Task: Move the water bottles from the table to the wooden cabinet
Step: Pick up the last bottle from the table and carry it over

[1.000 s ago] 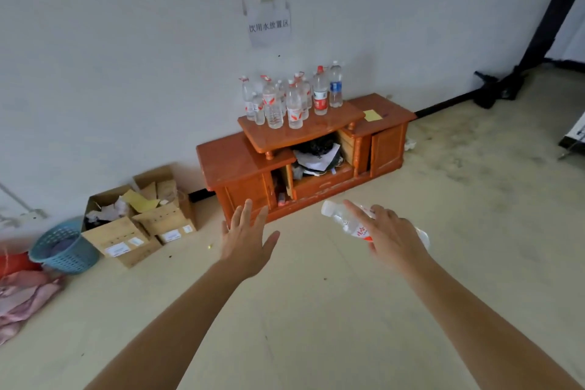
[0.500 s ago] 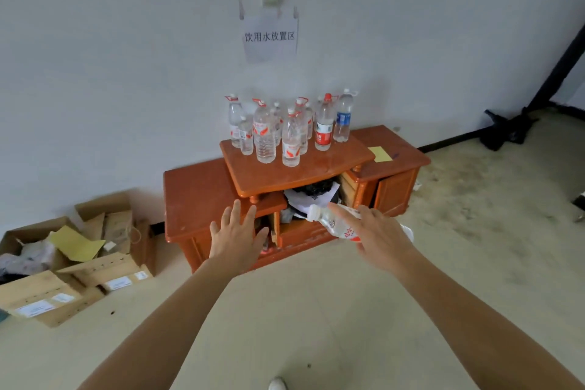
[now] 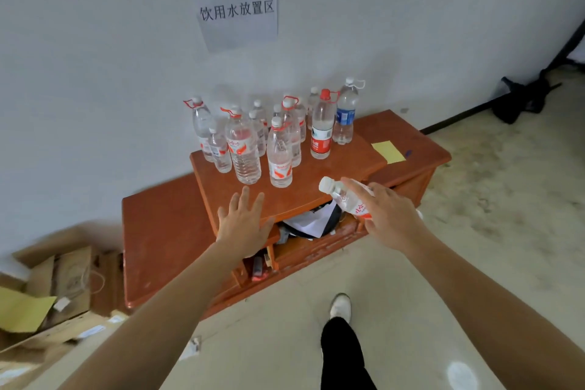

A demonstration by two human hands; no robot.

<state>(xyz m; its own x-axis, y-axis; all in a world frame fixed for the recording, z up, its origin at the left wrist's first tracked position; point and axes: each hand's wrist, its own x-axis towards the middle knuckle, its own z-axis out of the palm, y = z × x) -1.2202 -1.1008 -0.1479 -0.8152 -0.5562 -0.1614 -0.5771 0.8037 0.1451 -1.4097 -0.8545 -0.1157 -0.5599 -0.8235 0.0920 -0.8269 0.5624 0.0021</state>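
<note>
Now the bottle (image 3: 345, 198) is in the air, held in the right grip (image 3: 389, 218) just before the front edge of the cabinet (image 3: 164, 231), above the open middle part where papers (image 3: 313, 222) are lying. The fingers are curled round the body at the red label, the forefinger is laid along the upper side, and the base is hidden behind the hand. The bottle is not upright: its long axis goes from upper left to lower right, nearer to lying than to standing, and the white cap points up and left, toward the standing bottles (image 3: 278, 152) on the raised top. It is near them but does not touch them. I judge that such a small clear plastic bottle is light, with a thin wall that gives under a hard squeeze and a smooth skin that can slip. For this reason the middle, at the label, seems the good place to hold; how much water is inside I cannot tell. To stand it, the cap must first be turned up. The left grip (image 3: 242, 225) is spread, fingers straight, palm down, holding nothing, over the front edge of the raised top; if it touches the wood I cannot tell. A yellow note (image 3: 387, 152) lies on the right part of the cabinet.
</note>
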